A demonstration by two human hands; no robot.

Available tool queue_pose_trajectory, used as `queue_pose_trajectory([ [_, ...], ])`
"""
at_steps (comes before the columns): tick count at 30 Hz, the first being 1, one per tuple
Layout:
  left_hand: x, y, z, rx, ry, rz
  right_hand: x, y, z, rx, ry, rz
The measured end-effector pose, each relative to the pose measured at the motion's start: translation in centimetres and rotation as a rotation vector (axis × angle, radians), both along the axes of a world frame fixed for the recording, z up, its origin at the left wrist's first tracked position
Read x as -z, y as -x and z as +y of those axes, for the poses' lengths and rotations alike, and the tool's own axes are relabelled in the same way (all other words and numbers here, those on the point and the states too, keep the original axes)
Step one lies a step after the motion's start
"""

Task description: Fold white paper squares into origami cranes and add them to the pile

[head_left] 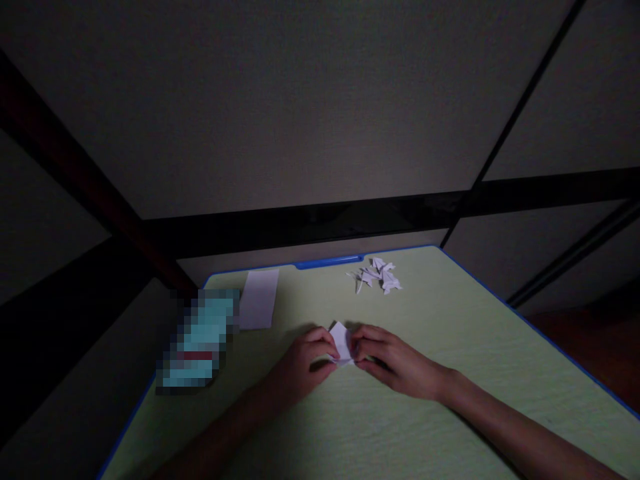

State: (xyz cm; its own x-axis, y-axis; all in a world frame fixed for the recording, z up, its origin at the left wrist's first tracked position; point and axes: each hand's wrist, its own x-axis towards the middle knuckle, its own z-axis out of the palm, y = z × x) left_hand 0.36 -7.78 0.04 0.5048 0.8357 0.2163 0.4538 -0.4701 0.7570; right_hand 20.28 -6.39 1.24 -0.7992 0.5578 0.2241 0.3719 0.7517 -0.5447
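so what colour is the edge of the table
Blue: the table's edge shows best in the head view, around a pale green top.

left hand (305,360): fingers curled, pinching | right hand (393,360): fingers pinching, fingertips nearly meeting | forearms converging

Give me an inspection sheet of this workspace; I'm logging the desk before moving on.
Surface: green table with a blue edge, dimly lit.
Job's things: small white folded paper, pinched between both hands near the table's middle.
Clutter: flat paper stack at the far left; pile of folded pieces at the far edge; a blurred blue item on the left edge.
Grips: left hand and right hand each hold one side of the folded paper with their fingertips.
Cables: nothing seen.
Surroundings: pale panelled wall with dark beams; dark floor on the right.
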Motion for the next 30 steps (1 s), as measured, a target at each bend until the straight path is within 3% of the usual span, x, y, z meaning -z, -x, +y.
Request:
queue_pose_trajectory([
  [30, -0.04, -0.06, 0.13, 0.001, 0.003, 0.006, -0.05, 0.07, -0.06, 0.017, 0.014, 0.012],
])
